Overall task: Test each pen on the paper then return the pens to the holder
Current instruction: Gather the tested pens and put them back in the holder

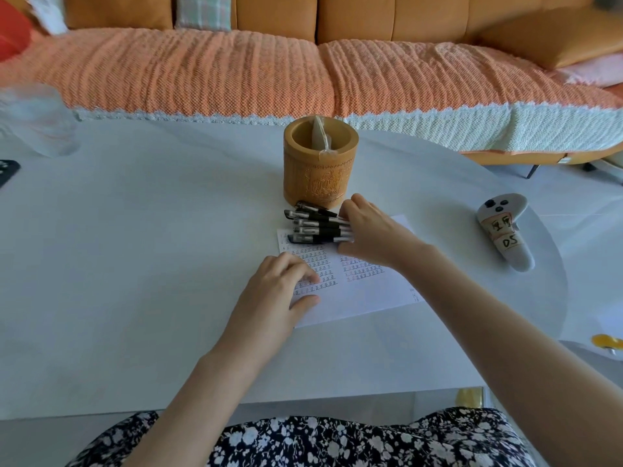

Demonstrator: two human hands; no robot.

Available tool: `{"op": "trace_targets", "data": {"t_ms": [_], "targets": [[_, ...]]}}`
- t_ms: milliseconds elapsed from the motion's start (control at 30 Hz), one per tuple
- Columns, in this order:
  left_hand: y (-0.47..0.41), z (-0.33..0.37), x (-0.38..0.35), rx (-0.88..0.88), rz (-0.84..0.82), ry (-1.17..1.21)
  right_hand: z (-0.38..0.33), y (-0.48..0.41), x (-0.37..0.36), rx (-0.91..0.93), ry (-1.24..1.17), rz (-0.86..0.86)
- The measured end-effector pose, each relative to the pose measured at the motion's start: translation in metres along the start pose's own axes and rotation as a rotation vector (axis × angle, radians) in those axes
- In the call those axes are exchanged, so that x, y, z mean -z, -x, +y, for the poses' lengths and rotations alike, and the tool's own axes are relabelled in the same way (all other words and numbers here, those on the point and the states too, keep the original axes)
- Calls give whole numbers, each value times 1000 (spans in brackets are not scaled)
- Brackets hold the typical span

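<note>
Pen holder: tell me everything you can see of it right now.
The pen holder is a round, tan cup, bamboo or wood by its look, with a carved relief on its front and a thick rim. It stands upright on the white table, its open top showing only a pale packet leaning inside. The black-capped pens lie bundled just in front of its base; whether they touch it cannot be told.

Hidden beneath the right hand (372,232): one end of the bundled pens (315,225). Too small to read: marks on the paper (354,298). Blurred at left, a glass (42,124); cut by the left edge, a dark object (6,171).
</note>
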State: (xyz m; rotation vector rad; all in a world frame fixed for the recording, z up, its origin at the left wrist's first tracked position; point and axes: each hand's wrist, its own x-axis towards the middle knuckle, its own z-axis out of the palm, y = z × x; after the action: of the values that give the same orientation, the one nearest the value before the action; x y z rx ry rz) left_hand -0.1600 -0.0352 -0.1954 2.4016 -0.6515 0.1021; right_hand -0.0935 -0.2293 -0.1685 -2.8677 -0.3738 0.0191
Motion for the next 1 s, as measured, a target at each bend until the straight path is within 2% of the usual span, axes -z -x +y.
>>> {"op": "trace_targets", "data": {"t_ms": [200, 300, 467, 600, 700, 867, 1000], "targets": [[1, 0, 0, -6, 10, 2, -1, 4, 4, -93, -61, 17], [1, -1, -1, -6, 17, 17, -2, 13, 12, -162, -209, 46], [-7, -1, 4, 41, 7, 119, -8, 33, 25, -230, -767, 34], [-32, -3, 23, 109, 218, 220, -12, 44, 33, -287, -1251, 30], [-62, -9, 36, 197, 271, 261, -11, 46, 38, -288, -1573, 48], [-121, -13, 44, 348, 131, 376, -14, 49, 41, -302, -1617, 114], [-148, -16, 46, 316, 39, 497, -19, 46, 43, -274, -1623, 159]]}}
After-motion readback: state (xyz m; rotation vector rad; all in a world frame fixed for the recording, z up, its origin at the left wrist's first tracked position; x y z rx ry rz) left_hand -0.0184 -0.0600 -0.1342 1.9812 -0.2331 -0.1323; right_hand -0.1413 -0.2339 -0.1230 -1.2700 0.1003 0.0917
